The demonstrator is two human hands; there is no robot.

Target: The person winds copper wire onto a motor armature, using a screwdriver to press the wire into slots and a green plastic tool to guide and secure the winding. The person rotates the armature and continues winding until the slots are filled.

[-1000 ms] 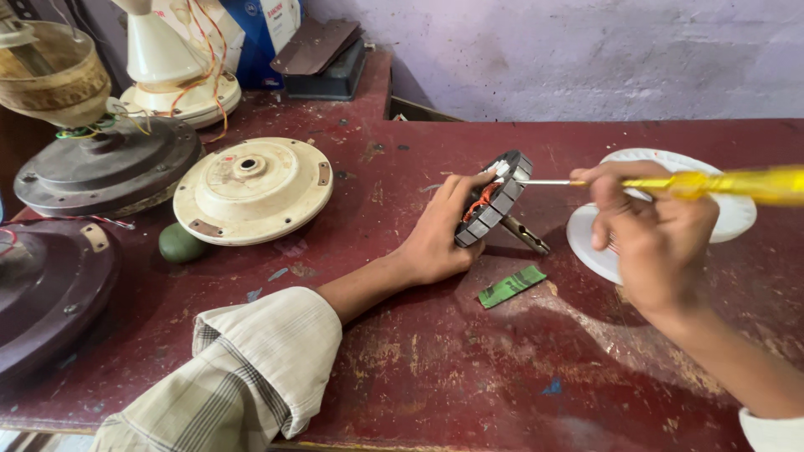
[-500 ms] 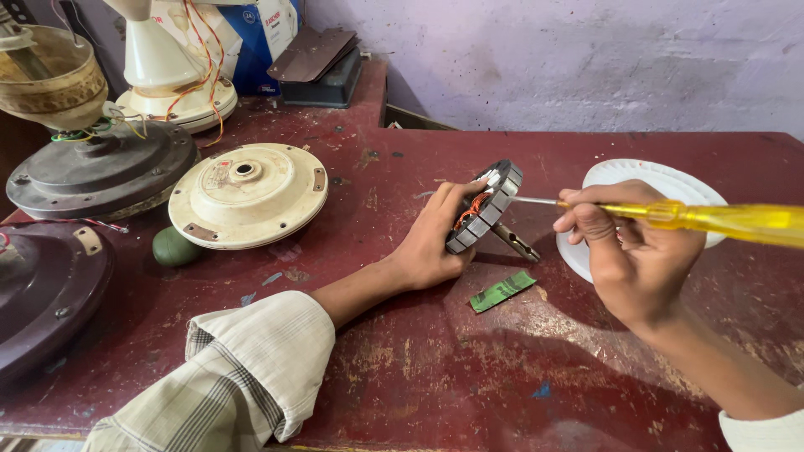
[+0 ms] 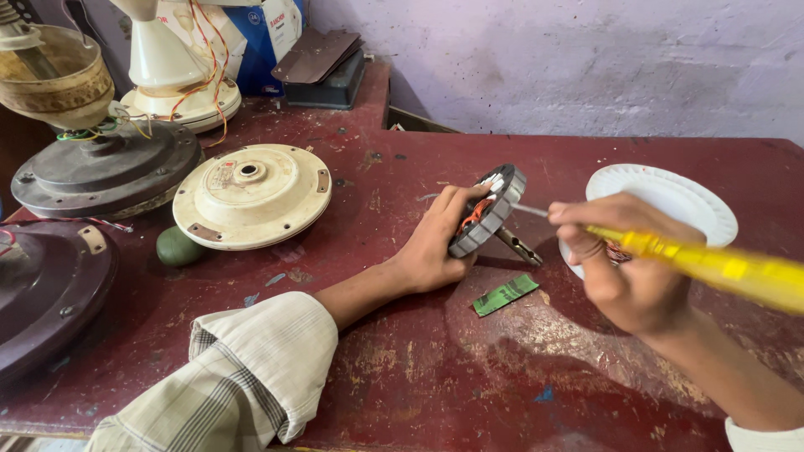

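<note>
Left hand at centre of view, fingers wrapped round a motor stator, a laminated grey ring with copper-coloured winding showing at its inner face. Stator stands on edge, tilted, its shaft slanting down to the 4 o'clock side and touching the worktop. Thumb side sits at the ring's top; palm backs it from the 8 o'clock side.

Right hand at 3 o'clock of the stator, fingers closed tight round a yellow-handled screwdriver. Handle runs out toward the right edge (blurred there). The thin metal blade points to 9 o'clock, and its tip is at the stator's rim; whether it touches I cannot tell.

Just behind the right hand, a white paper plate, partly covered by the knuckles. A small green circuit strip lies flat on the worktop at 6 o'clock of the stator, apart from both hands.

At 9 o'clock, well apart from the hands: a cream fan motor housing, with a small green round object just beside its lower edge. Further to 10 o'clock, a dark grey fan housing; a dark brown one at the left edge. Worktop is red-painted, scuffed.
</note>
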